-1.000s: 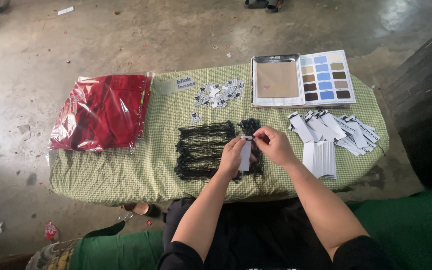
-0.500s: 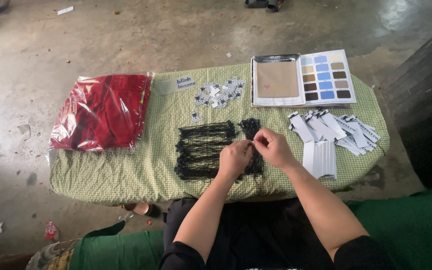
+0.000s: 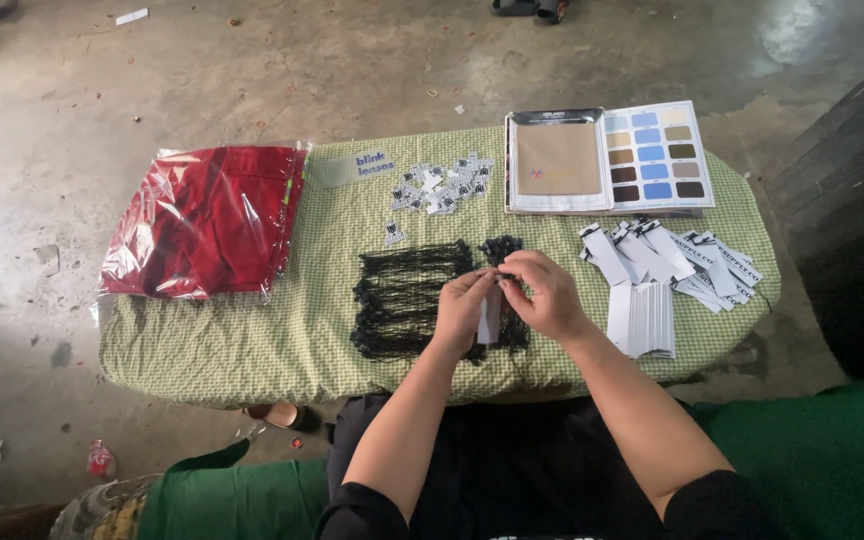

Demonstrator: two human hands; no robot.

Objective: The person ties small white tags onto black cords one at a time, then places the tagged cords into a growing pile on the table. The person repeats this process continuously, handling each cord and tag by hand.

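The desk (image 3: 252,350) before me carries a green-and-white checked cloth, soft and slightly rumpled, rounded at the corners, standing on a stained concrete floor (image 3: 102,80). At its far left lies a red garment (image 3: 202,220), folded flat inside a glossy clear bag. At far right a swatch book (image 3: 607,160) lies open: one tan fabric panel, then a grid of blue, brown and beige squares. Near it, white paper tags (image 3: 652,285) are spread in a loose fan, with a squared stack below. In the middle a bundle of black strings (image 3: 402,295), thin and tangled, lies just beside my hands. Small printed labels (image 3: 442,185) are scattered beyond it.

My left hand (image 3: 464,305) and right hand (image 3: 547,295) meet over the strings. The left grip pinches a narrow white tag (image 3: 489,320), which hangs down upright; the right grip is pressed together at the tag's top end. Whether a string is held there I cannot tell; my fingers cover that spot.
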